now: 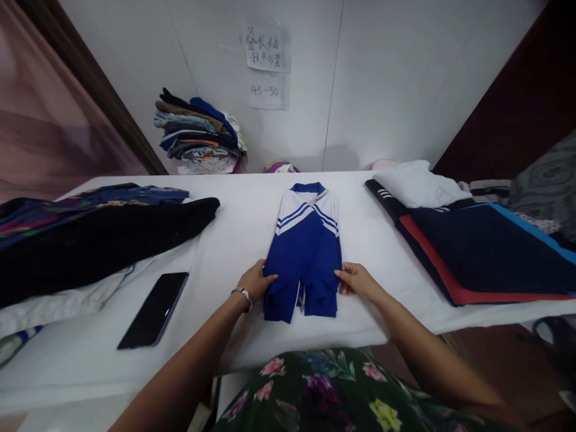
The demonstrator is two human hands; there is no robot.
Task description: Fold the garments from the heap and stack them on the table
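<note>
A blue and white jacket (306,240) with a blue collar and striped chest lies folded narrow on the white-covered table (238,234), collar pointing away from me. My left hand (257,282), with a bracelet at the wrist, pinches its left edge low down, thumb on top. At the opposite edge, my right hand (355,281) grips the cloth between thumb and fingers. Below the hands the jacket's lower part splits into two flaps, and a zipper end (300,303) shows in the gap.
Left of the jacket lie a phone (153,311) and a heap of dark clothes (108,240). Folded garments (490,252) and a white cloth (420,183) are on the right. A stack of clothes (200,135) stands by the wall, under paper signs (267,51).
</note>
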